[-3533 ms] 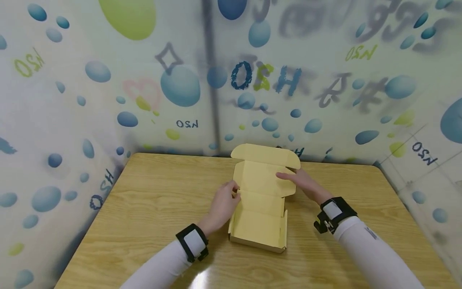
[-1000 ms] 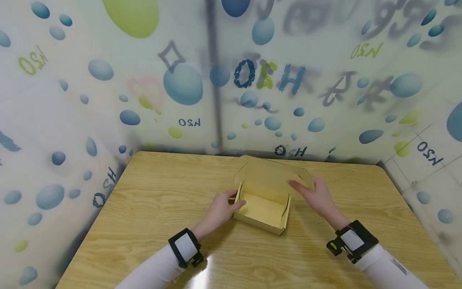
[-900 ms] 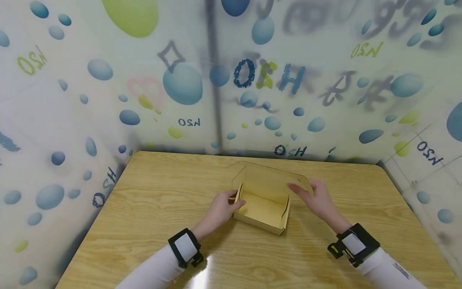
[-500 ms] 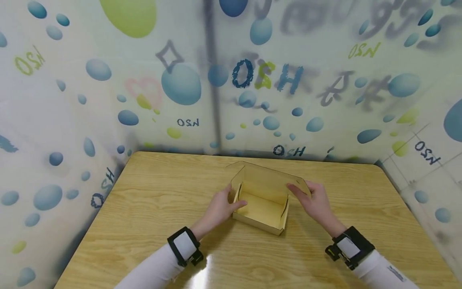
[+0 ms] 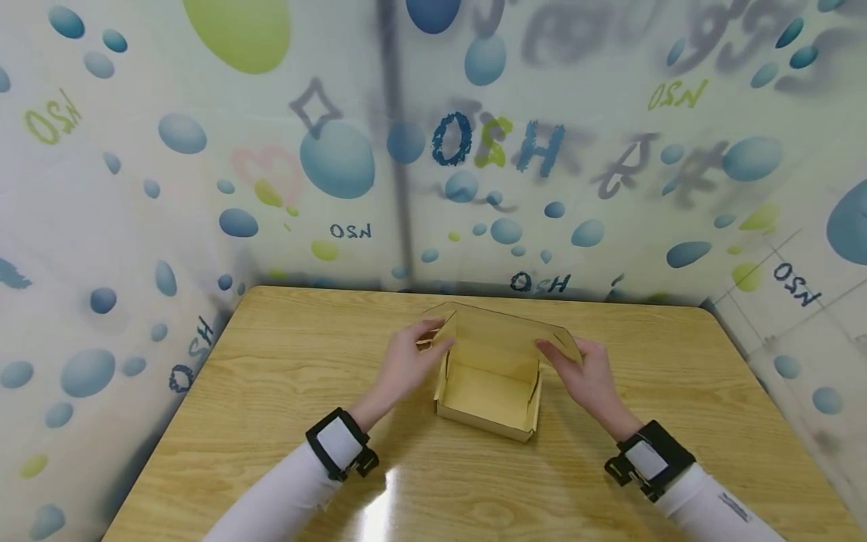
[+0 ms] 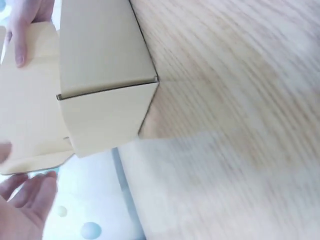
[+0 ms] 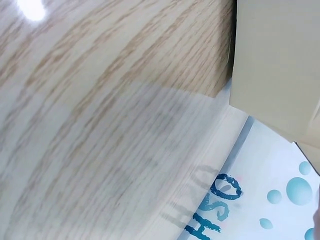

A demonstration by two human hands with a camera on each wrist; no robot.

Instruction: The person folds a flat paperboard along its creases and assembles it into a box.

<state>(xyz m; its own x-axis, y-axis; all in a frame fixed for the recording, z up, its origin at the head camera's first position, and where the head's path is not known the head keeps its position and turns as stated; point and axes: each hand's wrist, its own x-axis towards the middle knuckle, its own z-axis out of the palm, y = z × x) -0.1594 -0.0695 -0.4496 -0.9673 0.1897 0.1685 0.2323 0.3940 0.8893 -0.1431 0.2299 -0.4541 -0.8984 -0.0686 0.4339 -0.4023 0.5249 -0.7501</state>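
Nearest me at six o'clock, the shallow tan cardboard box (image 5: pixel 493 393) sits upright on the wood-grain table (image 5: pixel 291 369); its low tray walls stand folded up, so that part looks done. At two o'clock of it, the right hand (image 5: pixel 589 376) holds the hinged cardboard lid (image 5: pixel 497 331), thumb inside, fingers behind. At ten, the left hand (image 5: pixel 406 357) brackets the lid's side flap; I cannot tell whether it pinches. Beyond, at twelve, the lid stands raised; closing it seems left, before the bubble-printed white wall (image 5: pixel 366 263).
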